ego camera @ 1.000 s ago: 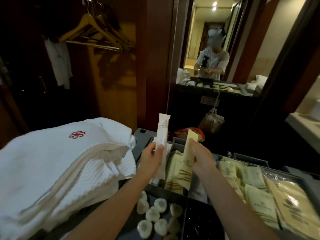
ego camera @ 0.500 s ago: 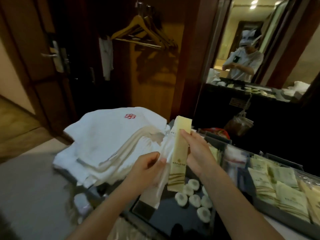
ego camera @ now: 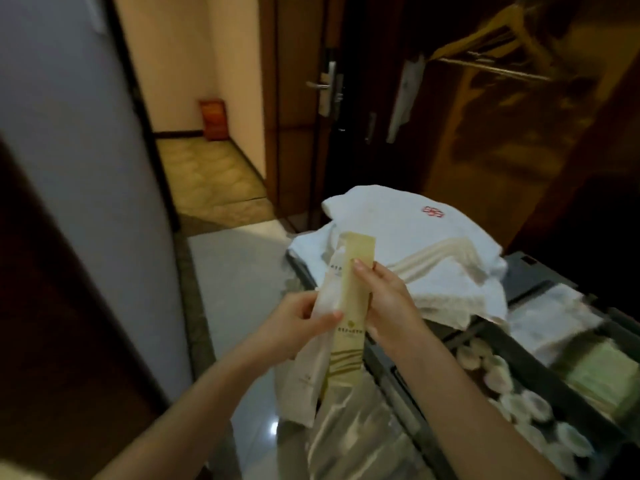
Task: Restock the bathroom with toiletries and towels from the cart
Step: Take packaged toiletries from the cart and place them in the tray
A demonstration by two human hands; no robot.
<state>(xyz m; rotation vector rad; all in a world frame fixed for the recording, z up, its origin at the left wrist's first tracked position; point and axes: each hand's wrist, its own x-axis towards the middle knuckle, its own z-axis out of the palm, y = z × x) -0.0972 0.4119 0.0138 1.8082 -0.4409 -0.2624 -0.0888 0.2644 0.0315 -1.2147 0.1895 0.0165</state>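
Yellow packet (ego camera: 347, 358) moved left, in right hand (ego camera: 388, 306)

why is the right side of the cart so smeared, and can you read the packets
head view: the cart bins at right smear, likely motion blur; the yellow packet in the right hand and white packet in the left hand are sharper, print unreadable; dim warm light, glare spot on the floor.

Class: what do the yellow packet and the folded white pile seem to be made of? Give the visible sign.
Yellow packet: likely matte paper or film; flat, holds straight, printed stripes. Towels: soft matte cloth, likely cotton; draped folds, textured weave, red stitched logo.
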